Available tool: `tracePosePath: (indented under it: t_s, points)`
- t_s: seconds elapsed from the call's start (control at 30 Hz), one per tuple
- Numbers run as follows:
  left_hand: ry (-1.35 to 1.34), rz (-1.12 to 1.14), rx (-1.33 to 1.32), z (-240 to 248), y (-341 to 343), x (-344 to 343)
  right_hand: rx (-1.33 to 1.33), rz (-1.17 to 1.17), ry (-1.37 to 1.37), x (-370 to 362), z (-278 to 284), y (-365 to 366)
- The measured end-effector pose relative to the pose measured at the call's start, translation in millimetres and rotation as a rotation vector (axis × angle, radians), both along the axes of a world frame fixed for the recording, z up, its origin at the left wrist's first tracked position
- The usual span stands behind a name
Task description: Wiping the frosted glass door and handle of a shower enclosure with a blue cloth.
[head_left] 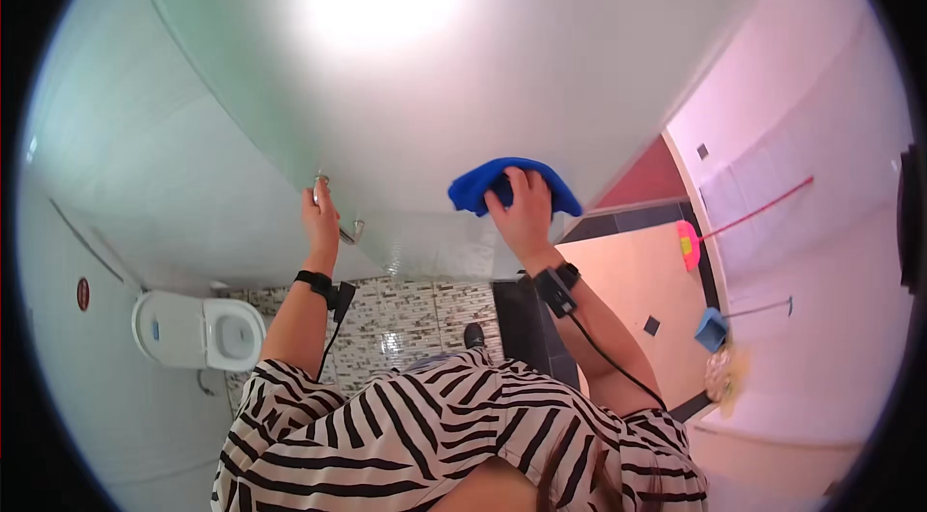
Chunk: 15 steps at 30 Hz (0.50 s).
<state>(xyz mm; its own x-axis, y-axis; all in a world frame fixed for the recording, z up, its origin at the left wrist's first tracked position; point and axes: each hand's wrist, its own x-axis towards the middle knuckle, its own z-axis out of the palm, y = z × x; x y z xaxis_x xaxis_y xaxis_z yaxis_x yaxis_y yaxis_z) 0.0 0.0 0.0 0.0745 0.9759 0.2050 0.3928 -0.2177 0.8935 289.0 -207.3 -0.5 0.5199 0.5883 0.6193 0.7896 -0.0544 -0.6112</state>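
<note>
A large pale, glossy door panel point(541, 58) fills the upper middle, with a bright glare on it. At its left part, my left hand point(320, 220) is closed around a shiny metal door handle point(322, 180). A second metal piece point(356, 233) shows just right of that hand; whether it is part of the handle or a reflection I cannot tell. My right hand point(526, 214) presses a bunched blue cloth point(478, 188) against the lower right of the panel, fingers bent into its folds. Both wrists wear black bands with small cabled devices.
On the left stands a white toilet point(232, 336) with its lid up. Mosaic tiles point(372, 324) cover the floor below me, bordered by a dark threshold point(519, 319). Beyond it on the right, a pink dustpan point(688, 244) and a blue dustpan point(713, 329) stand near the wall.
</note>
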Motion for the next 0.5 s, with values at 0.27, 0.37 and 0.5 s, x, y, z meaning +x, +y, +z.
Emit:
tracePosePath:
  t_s: [0.27, 0.37, 0.5]
  points:
    - [0.056, -0.175, -0.044, -17, -13, 40, 0.202, -0.329, -0.181, 95, 44, -48]
    - [-0.034, -0.276, -0.079, -25, 0, 34, 0.345, -0.465, -0.288, 120, 81, -51]
    - [0.002, -0.352, -0.104, -13, 2, 37, 0.335, -0.604, -0.343, 134, 98, -35]
